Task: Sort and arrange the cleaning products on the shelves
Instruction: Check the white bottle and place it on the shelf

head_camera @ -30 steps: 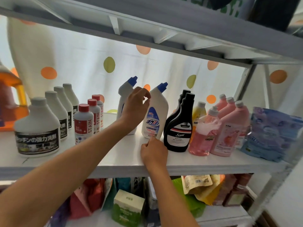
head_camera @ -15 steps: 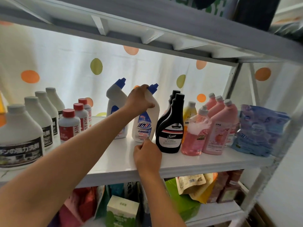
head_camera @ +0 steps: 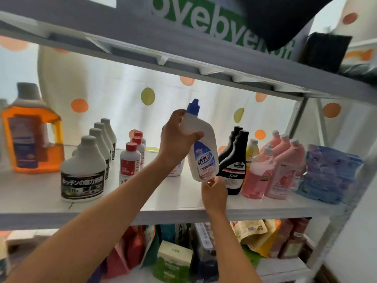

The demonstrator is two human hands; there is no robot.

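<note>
Up above the white shelf (head_camera: 179, 203), the white bottle with the blue cap (head_camera: 201, 144) is held tilted, its base clear of the board. The left hand (head_camera: 177, 137) grips it round the neck and shoulder, fingers curled; the right hand (head_camera: 214, 193) pinches its bottom edge from below. Just behind the left wrist another white bottle (head_camera: 175, 170) stands partly hidden. To the right stand two black bottles (head_camera: 234, 160), then pink bottles (head_camera: 281, 164) and a blue pouch (head_camera: 330, 172); to the left, red-capped bottles (head_camera: 130, 162), grey-capped white bottles (head_camera: 85, 168) and an orange jug (head_camera: 34, 135)
</note>
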